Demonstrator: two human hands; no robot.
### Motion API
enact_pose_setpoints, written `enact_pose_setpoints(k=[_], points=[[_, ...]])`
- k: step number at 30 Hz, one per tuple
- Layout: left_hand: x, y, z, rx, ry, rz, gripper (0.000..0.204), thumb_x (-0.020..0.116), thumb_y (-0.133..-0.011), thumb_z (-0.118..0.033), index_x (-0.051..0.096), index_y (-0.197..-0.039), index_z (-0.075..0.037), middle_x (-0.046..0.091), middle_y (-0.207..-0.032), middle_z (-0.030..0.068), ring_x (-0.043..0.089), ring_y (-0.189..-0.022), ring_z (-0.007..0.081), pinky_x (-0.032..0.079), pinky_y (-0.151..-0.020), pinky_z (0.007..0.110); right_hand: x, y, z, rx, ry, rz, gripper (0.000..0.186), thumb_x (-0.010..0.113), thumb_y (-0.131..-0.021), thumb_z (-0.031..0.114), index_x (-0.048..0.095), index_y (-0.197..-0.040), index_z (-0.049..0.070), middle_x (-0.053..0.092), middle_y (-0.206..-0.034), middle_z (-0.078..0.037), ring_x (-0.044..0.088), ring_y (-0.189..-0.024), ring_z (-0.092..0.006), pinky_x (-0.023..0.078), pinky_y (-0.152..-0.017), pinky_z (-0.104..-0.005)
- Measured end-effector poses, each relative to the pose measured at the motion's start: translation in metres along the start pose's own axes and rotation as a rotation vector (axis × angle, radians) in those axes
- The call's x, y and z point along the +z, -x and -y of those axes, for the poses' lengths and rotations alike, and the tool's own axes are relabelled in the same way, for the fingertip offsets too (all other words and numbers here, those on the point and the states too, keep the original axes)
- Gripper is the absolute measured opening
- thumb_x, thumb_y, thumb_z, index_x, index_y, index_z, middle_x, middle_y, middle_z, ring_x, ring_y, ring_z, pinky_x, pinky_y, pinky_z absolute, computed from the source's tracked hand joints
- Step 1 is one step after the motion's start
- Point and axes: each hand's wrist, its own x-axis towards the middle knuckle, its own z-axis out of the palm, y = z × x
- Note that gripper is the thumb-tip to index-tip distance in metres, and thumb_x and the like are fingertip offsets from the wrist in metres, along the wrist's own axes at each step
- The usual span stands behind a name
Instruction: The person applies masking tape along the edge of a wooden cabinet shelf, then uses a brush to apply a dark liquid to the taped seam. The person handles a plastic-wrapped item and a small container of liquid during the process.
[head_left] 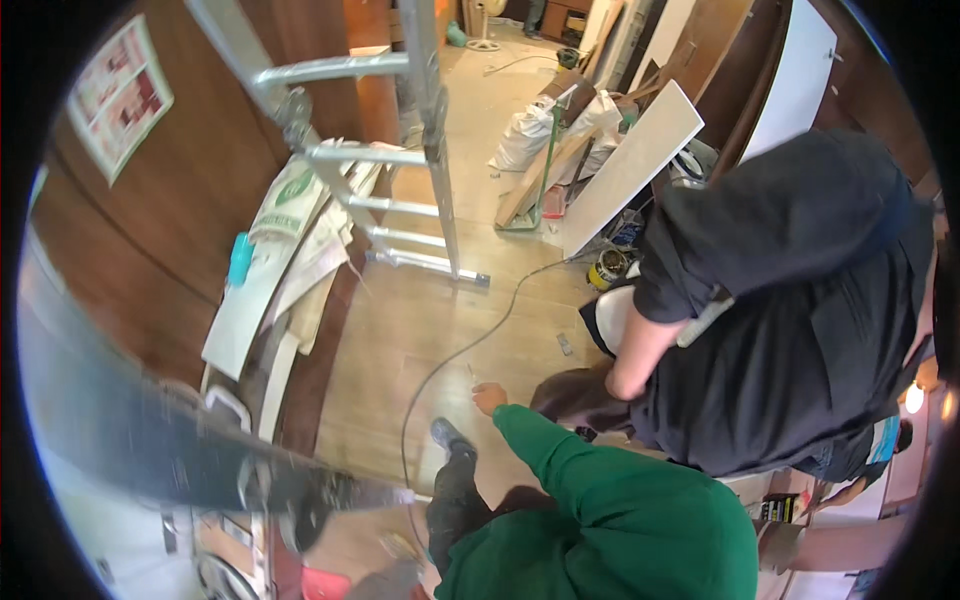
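My right hand (489, 398), at the end of a green sleeve (560, 450), reaches out above the floor near the middle. Its fingers look curled. A thin pale sliver shows just beyond the fingertips, too small to name. Below it and to the left is my dark trouser leg with a grey shoe (449, 434). My left hand does not show. A large grey metal piece (180, 440), blurred and close, fills the lower left. Right beside me a person in a black top (790, 330) bends forward, one bare forearm hanging down.
An aluminium ladder (378, 203) stands ahead on the wood-look floor (380, 370). A dark cable (455, 352) snakes across it. Boards and sacks (290, 205) lean along the left wall. White sacks (524, 137), a white panel (640, 165) and planks crowd the far right.
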Motion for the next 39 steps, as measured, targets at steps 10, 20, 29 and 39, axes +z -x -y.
enact_pose_setpoints(k=[10,20,29,39], points=[[-0.144,-0.287,-0.085,-0.299,0.423,0.245,0.035,0.06,-0.087,-0.028,0.063,-0.116,-0.007,0.065,-0.09,0.016,0.064,-0.08,0.0307,0.049,-0.066,0.048,-0.109,-0.195,0.05,0.345,0.108,-0.122,0.028,0.059,-0.086,0.028,0.075,-0.096,0.007,0.07,-0.096,-0.02,0.067,-0.093,-0.0411,0.052,-0.088,-0.0477],[-0.15,-0.515,-0.298,-0.227,0.53,0.273,0.036,0.06,-0.087,-0.029,0.063,-0.117,-0.008,0.065,-0.091,0.0153,0.064,-0.08,0.0307,0.05,-0.065,0.049,-0.209,-0.437,-0.005,0.428,-0.005,-0.188,0.026,0.061,-0.083,0.022,0.075,-0.095,0.006,0.071,-0.092,-0.021,0.068,-0.092,-0.039,0.053,-0.085,-0.0457],[-0.06,-0.621,-0.511,-0.533,0.593,0.389,0.037,0.061,-0.087,-0.03,0.062,-0.118,-0.008,0.066,-0.092,0.0146,0.064,-0.08,0.0308,0.05,-0.064,0.049,-0.303,-0.683,-0.035,0.185,-0.138,-0.008,0.027,0.061,-0.077,0.014,0.075,-0.099,0.007,0.072,-0.091,-0.019,0.069,-0.09,-0.032,0.053,-0.084,-0.0392],[-0.083,-0.825,-0.665,-0.639,0.8,0.324,0.039,0.061,-0.087,-0.031,0.062,-0.119,-0.009,0.066,-0.093,0.0139,0.064,-0.08,0.0308,0.05,-0.063,0.049,-0.327,-0.925,0.035,0.186,-0.455,0.045,0.029,0.067,-0.079,0.016,0.073,-0.106,0.007,0.073,-0.093,-0.015,0.07,-0.085,-0.0273,0.054,-0.079,-0.0371]])
